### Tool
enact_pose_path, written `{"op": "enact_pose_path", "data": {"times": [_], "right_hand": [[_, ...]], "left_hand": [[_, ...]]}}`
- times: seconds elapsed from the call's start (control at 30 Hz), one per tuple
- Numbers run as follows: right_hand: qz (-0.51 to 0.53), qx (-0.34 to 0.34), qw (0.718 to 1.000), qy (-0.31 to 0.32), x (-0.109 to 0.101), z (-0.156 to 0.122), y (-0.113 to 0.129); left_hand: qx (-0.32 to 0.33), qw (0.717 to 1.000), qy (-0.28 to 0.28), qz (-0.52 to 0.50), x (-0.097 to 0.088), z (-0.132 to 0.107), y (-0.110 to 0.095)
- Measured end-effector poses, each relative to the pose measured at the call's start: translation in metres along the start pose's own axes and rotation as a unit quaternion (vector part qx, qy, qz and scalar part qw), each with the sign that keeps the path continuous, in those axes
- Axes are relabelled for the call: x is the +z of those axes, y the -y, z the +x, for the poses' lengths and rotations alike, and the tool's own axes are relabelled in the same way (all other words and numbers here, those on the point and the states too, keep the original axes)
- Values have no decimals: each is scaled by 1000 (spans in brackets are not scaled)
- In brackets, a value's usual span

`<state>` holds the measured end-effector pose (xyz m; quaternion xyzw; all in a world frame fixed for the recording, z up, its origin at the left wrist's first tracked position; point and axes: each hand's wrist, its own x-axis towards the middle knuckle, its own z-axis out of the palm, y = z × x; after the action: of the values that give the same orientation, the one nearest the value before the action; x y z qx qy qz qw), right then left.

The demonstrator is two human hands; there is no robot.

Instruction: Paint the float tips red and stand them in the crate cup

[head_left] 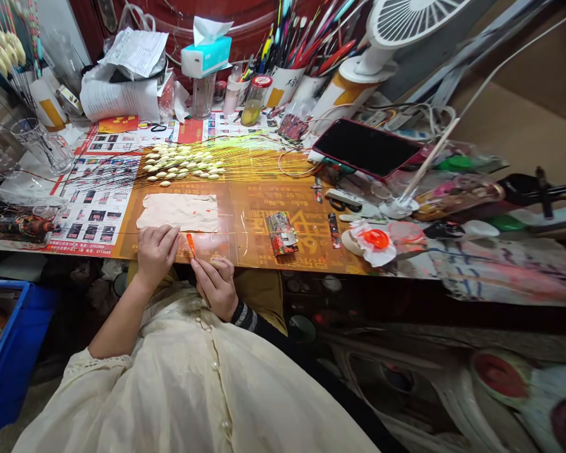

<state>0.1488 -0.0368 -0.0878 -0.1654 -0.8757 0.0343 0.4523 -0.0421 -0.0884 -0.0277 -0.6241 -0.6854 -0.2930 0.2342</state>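
Observation:
At the table's front edge, my left hand (pixel 158 253) is closed, its fingers pinched on a thin rod that runs sideways along the lower edge of a pale cloth (pixel 179 212). The cloth lies flat and bears a few orange specks. Just to the right, my right hand (pixel 216 286) grips a slim brush-like tool (pixel 191 244) with a bright orange end pointing up and away from me. Beyond the cloth lie several cream oval floats (pixel 183 162) on thin stems. A small cup (pixel 375 239) with orange paint and stained tissue stands at the right.
A paint-smeared box (pixel 282 233) lies right of my hands. Behind it a phone (pixel 365 148) leans on its stand, near a white fan (pixel 400 31). Jars, a tissue box (pixel 206 56) and a brush holder (pixel 283 85) line the back. A blue crate (pixel 9 352) stands lower left.

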Motion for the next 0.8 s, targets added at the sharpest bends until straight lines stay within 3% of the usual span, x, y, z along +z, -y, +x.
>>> {"op": "enact_pose_path", "data": {"times": [0.8], "right_hand": [[68, -17, 997, -33, -4, 2, 0]], "left_hand": [[-13, 1000, 6, 2, -3, -3, 1]]}}
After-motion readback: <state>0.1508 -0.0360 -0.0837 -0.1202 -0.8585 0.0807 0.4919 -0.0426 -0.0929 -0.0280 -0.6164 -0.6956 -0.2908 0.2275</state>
